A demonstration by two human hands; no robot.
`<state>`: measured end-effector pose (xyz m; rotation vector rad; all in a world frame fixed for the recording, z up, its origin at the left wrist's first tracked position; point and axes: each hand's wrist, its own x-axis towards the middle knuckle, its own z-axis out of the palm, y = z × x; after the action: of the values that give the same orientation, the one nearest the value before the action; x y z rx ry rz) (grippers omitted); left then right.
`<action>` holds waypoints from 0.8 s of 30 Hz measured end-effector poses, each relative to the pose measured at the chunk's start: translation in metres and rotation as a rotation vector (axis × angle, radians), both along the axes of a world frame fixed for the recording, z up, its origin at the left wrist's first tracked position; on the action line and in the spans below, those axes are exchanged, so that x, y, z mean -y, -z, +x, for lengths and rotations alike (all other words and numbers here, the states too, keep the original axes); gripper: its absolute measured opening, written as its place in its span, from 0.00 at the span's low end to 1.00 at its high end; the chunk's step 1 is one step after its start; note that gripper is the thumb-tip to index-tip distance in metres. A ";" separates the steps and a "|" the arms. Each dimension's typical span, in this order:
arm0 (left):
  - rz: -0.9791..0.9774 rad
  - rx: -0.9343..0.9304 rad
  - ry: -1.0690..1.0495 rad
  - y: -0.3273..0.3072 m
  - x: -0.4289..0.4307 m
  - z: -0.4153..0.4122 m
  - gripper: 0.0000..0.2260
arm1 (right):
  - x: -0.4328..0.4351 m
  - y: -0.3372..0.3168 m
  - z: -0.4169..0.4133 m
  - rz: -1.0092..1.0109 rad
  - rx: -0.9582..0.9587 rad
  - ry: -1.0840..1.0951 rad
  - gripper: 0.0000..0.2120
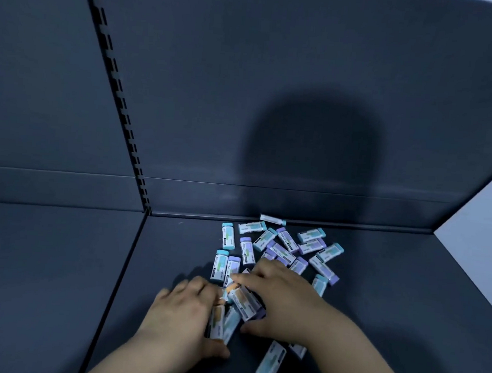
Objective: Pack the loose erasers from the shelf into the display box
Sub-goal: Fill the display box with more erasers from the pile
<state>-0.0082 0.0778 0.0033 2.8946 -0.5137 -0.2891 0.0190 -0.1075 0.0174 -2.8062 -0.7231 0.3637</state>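
Observation:
Several loose erasers (281, 248) in white sleeves with blue, purple or orange ends lie scattered on the dark shelf (175, 248). My left hand (181, 313) grips a small bunch of erasers (222, 322) between thumb and curled fingers. My right hand (283, 298) lies over the near part of the pile, fingers curled around an orange-ended eraser (243, 301) and its neighbours. One blue-ended eraser (269, 364) lies alone near my right forearm. No display box is in view.
The shelf's back wall (304, 102) rises just behind the pile, with one eraser (271, 219) against it. A slotted upright (119, 97) and a seam divide this shelf from the bare shelf on the left (40, 273). The shelf's right end (468, 262) is open.

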 end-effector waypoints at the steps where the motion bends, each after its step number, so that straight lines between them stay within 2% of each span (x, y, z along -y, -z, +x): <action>1: 0.010 -0.005 0.001 0.000 0.000 0.000 0.36 | -0.004 0.000 0.002 -0.010 0.007 -0.019 0.34; 5: 0.037 -0.020 0.000 -0.001 0.000 0.000 0.34 | -0.004 0.000 0.005 0.041 0.017 -0.021 0.27; 10: 0.047 -0.029 -0.015 -0.001 0.004 -0.002 0.33 | 0.008 0.002 -0.003 0.334 -0.185 0.135 0.28; 12: 0.056 -0.039 -0.023 -0.002 0.007 -0.004 0.33 | 0.012 0.006 -0.005 0.317 -0.180 0.148 0.28; 17: 0.055 -0.047 -0.032 -0.004 0.011 -0.006 0.32 | 0.017 0.011 -0.008 0.152 -0.004 0.074 0.30; 24: 0.074 -0.057 -0.021 -0.006 0.004 -0.009 0.37 | 0.016 0.006 -0.015 0.048 0.046 0.069 0.36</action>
<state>-0.0169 0.0733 0.0090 2.9512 -0.4728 -0.3942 0.0036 -0.1236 0.0109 -2.7946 -0.6342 0.2665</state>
